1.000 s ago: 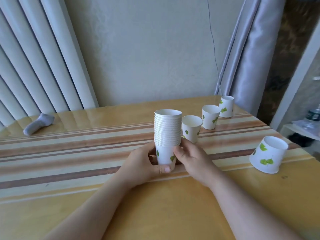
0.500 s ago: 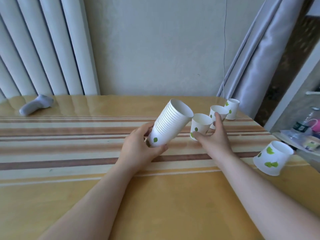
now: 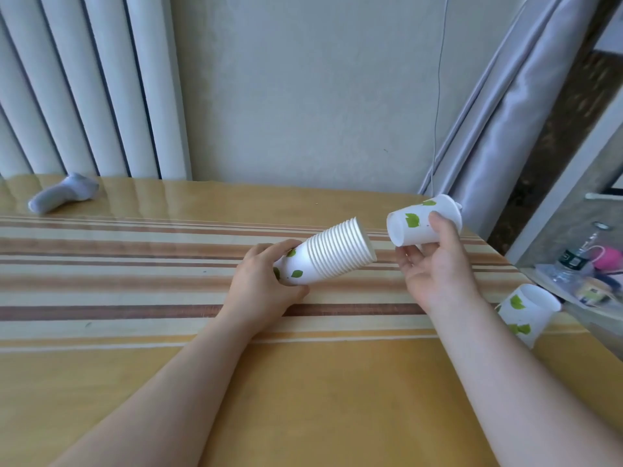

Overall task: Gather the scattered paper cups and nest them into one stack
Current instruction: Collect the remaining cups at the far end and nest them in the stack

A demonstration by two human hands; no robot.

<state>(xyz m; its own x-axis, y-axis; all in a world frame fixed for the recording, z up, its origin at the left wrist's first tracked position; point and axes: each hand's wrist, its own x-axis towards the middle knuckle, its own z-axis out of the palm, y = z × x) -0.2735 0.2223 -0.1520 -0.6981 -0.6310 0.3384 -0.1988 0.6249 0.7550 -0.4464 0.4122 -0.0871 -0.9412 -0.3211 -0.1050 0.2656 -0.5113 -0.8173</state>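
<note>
My left hand (image 3: 266, 291) grips the base of a stack of white paper cups with green leaves (image 3: 332, 259). The stack is tilted over, its open mouth pointing right, just above the striped table (image 3: 303, 382). My right hand (image 3: 435, 271) holds a single leaf-printed cup (image 3: 413, 227) lifted off the table, its base turned left toward the stack's mouth, a short gap apart. A sliver of another white rim (image 3: 455, 207) shows behind that cup. One more cup (image 3: 524, 313) leans tipped near the table's right edge.
A grey sock-like object (image 3: 64, 193) lies at the table's far left. White radiator pipes and a wall stand behind the table, with a grey curtain (image 3: 499, 123) at the right. A low shelf (image 3: 586, 278) with a bottle and small items sits beyond the right edge.
My left hand lifted the stack from upright and tipped it over to the right. My right hand reached to the row of cups, picked one up and turned it sideways. The view shifted right.
</note>
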